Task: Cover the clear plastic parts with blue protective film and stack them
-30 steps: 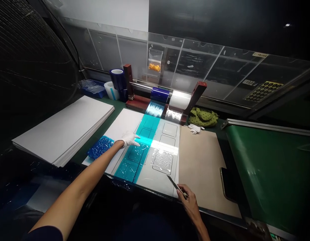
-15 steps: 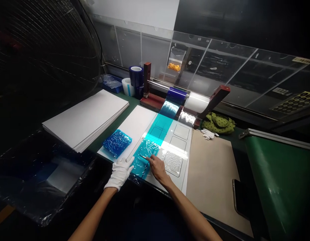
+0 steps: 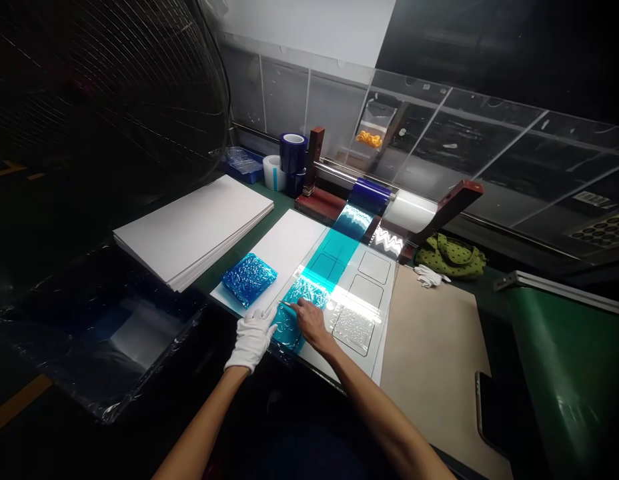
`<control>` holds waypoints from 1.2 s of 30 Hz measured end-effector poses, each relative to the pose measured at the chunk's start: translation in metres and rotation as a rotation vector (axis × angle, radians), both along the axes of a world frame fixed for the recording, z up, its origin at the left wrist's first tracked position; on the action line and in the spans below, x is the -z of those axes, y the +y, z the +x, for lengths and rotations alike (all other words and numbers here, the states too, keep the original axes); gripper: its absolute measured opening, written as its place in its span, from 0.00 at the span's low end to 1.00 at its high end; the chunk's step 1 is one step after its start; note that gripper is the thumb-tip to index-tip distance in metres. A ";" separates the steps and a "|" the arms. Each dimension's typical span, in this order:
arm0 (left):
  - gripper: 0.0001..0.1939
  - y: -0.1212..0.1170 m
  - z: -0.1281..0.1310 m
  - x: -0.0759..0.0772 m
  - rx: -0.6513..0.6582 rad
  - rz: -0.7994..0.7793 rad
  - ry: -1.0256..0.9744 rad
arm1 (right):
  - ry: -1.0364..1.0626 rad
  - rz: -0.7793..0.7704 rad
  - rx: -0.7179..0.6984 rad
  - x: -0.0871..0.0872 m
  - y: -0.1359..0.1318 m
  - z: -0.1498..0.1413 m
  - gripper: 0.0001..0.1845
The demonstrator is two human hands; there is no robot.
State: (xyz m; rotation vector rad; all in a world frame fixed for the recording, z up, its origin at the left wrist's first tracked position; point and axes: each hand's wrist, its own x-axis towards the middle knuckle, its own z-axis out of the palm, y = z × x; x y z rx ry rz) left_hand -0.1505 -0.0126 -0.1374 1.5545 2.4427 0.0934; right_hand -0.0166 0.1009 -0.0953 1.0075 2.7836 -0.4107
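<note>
Blue film strip (image 3: 332, 248) lies across the outlined panel (image 3: 375, 267), beyond and partly under our right hand (image 3: 312, 320): teal, smooth at the far end, wrinkled and glossy nearer our fingers. That hand grasps a slim tool (image 3: 286, 304), tip at the film's left side. Our gloved left hand (image 3: 252, 337) rests by the near-left corner; whether it pinches anything, we cannot tell. Step in hand, we judge: working the film's edge with the tool; next move calls for light pressure and a steadied panel. Beyond the left hand, crumpled blue film (image 3: 249, 279); past the right, blue roll (image 3: 368, 195).
</note>
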 end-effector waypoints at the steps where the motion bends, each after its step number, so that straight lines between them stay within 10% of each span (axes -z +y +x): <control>1: 0.25 0.000 0.000 0.000 -0.009 0.012 -0.017 | -0.003 0.000 -0.001 0.000 0.000 0.002 0.20; 14: 0.31 -0.039 0.008 -0.004 -0.630 0.248 -0.507 | -0.069 0.009 0.040 -0.008 -0.004 0.069 0.21; 30: 0.20 -0.043 0.021 -0.026 -0.692 0.458 -1.058 | 0.206 0.022 0.337 -0.027 -0.029 0.159 0.19; 36: 0.19 -0.031 -0.034 -0.046 -0.728 0.581 -1.044 | 0.450 -0.087 0.432 -0.027 -0.039 0.168 0.18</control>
